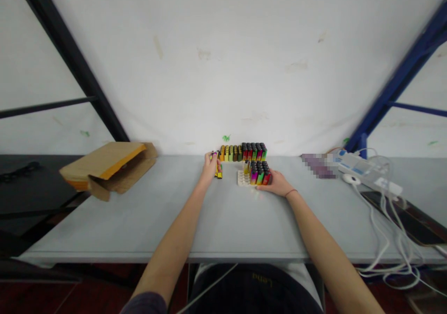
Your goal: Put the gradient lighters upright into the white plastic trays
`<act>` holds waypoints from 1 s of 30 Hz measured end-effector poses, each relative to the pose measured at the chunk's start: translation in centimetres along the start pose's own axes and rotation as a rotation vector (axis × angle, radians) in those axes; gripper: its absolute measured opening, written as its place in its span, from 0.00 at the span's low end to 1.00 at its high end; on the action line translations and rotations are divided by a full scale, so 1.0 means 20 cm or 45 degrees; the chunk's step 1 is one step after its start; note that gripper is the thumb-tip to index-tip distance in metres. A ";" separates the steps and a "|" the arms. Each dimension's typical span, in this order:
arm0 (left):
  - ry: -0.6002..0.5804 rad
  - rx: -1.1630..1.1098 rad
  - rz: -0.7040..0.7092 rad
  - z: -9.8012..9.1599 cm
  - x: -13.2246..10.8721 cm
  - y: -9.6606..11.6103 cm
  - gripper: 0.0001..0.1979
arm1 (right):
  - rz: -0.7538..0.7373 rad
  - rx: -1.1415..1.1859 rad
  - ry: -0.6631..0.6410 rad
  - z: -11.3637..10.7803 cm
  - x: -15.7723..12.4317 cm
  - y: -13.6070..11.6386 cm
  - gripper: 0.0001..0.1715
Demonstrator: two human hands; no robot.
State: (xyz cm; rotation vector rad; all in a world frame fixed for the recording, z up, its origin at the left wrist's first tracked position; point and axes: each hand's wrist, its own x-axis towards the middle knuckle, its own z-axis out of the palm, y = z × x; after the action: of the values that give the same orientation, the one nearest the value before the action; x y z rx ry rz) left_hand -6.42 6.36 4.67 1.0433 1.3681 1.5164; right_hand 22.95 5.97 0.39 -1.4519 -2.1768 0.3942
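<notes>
I've got the left hand [209,166], fingers clamped on slim yellow plastic lighters [219,172], left of the white plastic tray [241,180] of upright multicoloured lighters [260,177]; the right hand [280,184], nearer, clasps its right end.

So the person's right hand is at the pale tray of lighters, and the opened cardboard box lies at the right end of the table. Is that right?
Not quite: the head view shows the opened cardboard box at the left end of the table. The right hand is indeed at the pale tray of lighters.
</notes>
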 end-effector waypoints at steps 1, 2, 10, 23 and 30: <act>-0.062 -0.108 -0.016 0.04 -0.02 -0.01 0.10 | -0.008 0.041 -0.015 -0.01 0.00 0.01 0.45; -0.123 -0.187 -0.032 0.07 -0.04 -0.02 0.11 | -0.013 0.079 -0.027 -0.02 0.00 0.02 0.44; -0.359 -0.285 -0.105 0.22 -0.17 -0.10 0.18 | -0.025 0.218 0.054 -0.06 -0.02 0.08 0.42; -0.253 -0.311 -0.285 0.28 -0.24 -0.11 0.32 | -0.050 0.226 0.056 -0.04 -0.02 0.09 0.41; -0.097 -0.258 -0.302 0.29 -0.24 -0.11 0.23 | -0.033 0.126 0.065 -0.01 -0.01 0.11 0.42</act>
State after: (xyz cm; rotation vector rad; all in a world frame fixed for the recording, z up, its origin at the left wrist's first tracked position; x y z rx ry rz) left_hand 0.74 3.81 2.58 0.7761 1.2102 1.3916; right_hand 24.73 6.73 -0.62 -1.3645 -2.1030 0.4445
